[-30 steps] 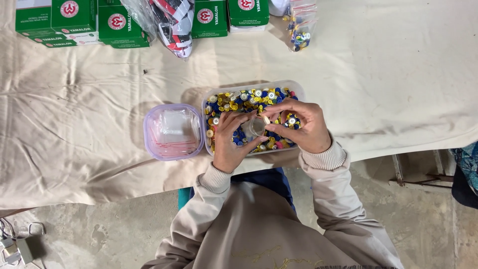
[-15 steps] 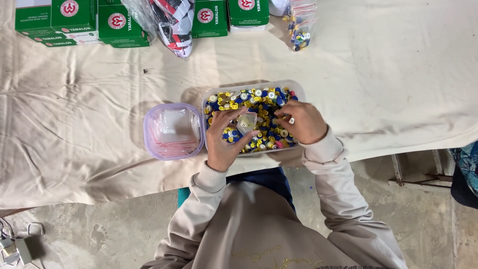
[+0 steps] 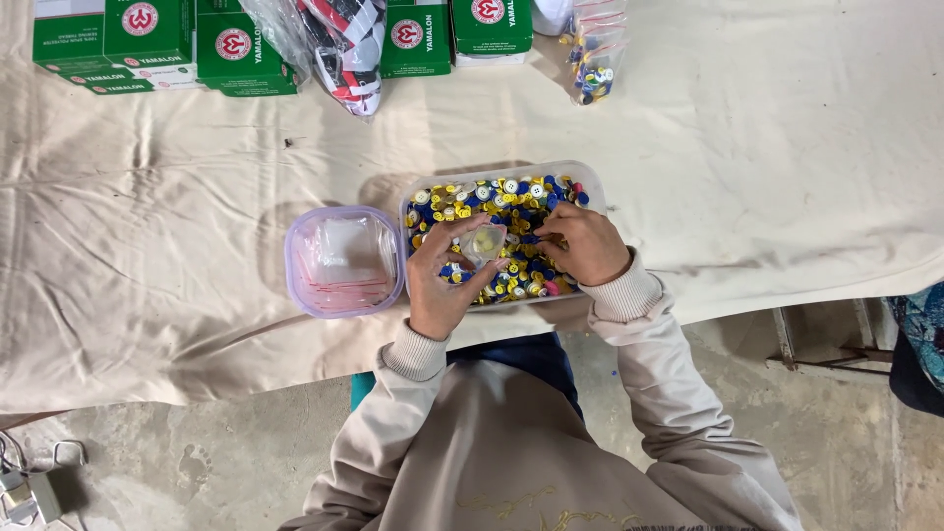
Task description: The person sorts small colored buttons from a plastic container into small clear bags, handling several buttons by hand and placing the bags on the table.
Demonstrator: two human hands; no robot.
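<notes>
1. While the left hand [image 3: 442, 280] pinches a small clear bag [image 3: 484, 243] open above the button tub [image 3: 590, 182], it can catch buttons.
2. Right hand [image 3: 582, 246], fingers curled, picks among the buttons [image 3: 492, 197].

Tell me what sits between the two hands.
In the head view, a small clear bag, pinched by the left hand, lies between it and the right hand, above the button tub.

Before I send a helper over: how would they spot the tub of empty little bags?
On the cream tablecloth, find the clear tub of coloured buttons. Beside it, by the left hand, sits a smaller purple-rimmed tub holding only clear bags.
</notes>
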